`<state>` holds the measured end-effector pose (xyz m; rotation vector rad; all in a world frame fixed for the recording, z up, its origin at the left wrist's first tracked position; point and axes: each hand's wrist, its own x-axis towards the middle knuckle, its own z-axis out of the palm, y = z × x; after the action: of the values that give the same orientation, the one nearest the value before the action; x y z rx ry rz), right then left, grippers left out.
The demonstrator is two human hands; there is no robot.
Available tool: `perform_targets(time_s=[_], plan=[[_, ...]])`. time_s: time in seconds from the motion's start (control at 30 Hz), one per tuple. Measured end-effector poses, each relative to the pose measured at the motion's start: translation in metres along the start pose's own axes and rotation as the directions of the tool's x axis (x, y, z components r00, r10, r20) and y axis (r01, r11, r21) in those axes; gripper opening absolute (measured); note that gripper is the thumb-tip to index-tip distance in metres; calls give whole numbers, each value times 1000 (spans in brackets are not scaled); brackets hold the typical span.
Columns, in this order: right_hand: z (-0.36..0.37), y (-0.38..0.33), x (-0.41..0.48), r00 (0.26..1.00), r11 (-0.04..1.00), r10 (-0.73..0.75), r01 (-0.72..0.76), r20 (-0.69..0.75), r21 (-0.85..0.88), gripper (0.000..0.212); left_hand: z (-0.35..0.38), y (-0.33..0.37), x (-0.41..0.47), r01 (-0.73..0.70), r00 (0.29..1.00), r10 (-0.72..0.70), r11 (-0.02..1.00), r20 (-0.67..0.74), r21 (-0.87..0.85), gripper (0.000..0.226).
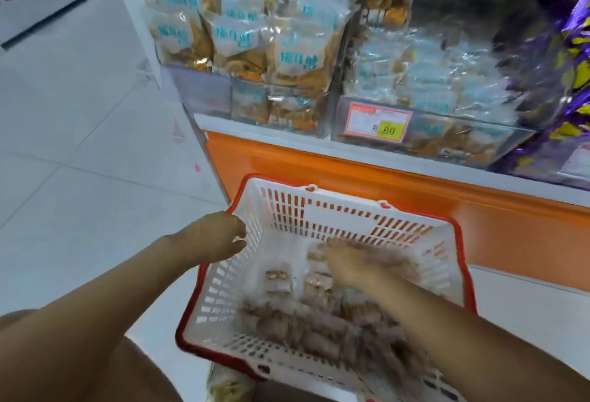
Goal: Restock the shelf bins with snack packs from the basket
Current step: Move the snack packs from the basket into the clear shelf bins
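A person's left hand (220, 235) steadied a red-rimmed white basket (223, 299) in front of the shelf bins (281, 114), its grip clamped on the rim at a left corner. The right hand (348, 263) reached down among the snack packs (306, 322) heaped in the basket's bottom; motion blur made it impossible to tell whether that grip had closed on anything. The packs looked small, light and film-wrapped, so likely slick and crinkly, with brittle contents that a hard squeeze could crush. A light pinch across a pack's flat faces, or a loose handful, seemed the safest hold. The clear bins above, one bearing a price tag (378, 122), already held similar bagged snacks.
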<state>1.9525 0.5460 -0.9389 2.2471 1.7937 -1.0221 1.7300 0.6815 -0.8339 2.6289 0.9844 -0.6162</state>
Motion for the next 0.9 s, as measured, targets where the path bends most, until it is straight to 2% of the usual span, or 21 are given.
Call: perform_targets(time_s=[0.07,0.1,0.17,0.27,0.37,0.47,0.6,0.77,0.9], plan=[[37,19,10,992,970,-93,111,90,-219,58,3,-5,5,-1,1000,1,1000,11,-18,36],[51,26,14,971,927,-186,224,151,-300,65,5,-7,8,5,1000,-4,1000,15,-31,36],[70,37,22,914,840,-328,397,238,-369,76,7,-9,12,13,999,-11,998,33,-66,37],[82,46,31,864,753,-409,502,295,-425,84,10,-10,16,-4,998,8,997,57,-75,37],[90,56,43,835,706,-479,550,270,-447,87,12,-10,20,-17,996,21,999,91,-37,39],[88,65,57,795,663,-559,599,235,-449,79,12,-10,27,-34,992,34,999,124,0,37],[79,65,61,760,628,-590,645,274,-436,72,10,-9,33,-45,989,40,998,143,37,30],[80,62,64,770,632,-579,631,267,-450,72,16,-8,32,-50,984,29,992,177,112,28],[90,46,68,811,598,-481,581,332,-553,78,18,-8,26,-40,983,23,995,180,94,34]])
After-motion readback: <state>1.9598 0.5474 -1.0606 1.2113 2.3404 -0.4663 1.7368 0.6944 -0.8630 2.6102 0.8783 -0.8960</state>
